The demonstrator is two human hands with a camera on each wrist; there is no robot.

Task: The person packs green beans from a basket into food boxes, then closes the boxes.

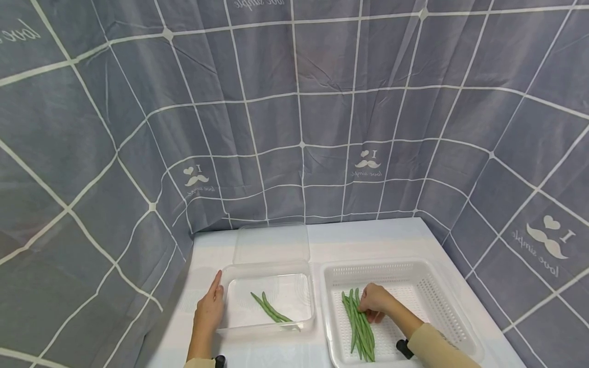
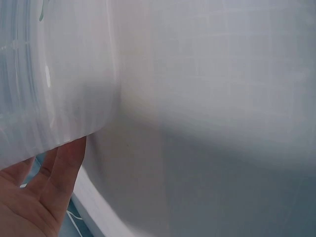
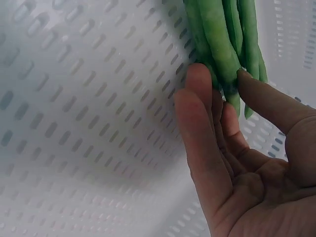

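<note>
My right hand (image 1: 374, 302) is over the white perforated basket (image 1: 432, 296). Its thumb and fingers pinch a green bean (image 3: 219, 44) near one end, at the side of a bundle of green beans (image 1: 361, 332) lying lengthwise in the basket. Along the left wall of a clear plastic container (image 1: 310, 291) rests my left hand (image 1: 210, 306), its fingers extended against the outside. The left wrist view shows those fingers (image 2: 69, 158) partly behind the container's wall. Two or so green beans (image 1: 271, 308) lie slanted inside the container.
A clear flat lid (image 1: 271, 244) lies behind the container. Container and basket stand side by side on a white-covered table (image 1: 368, 237). Grey gridded curtains (image 1: 322, 117) hang close along the back and both sides.
</note>
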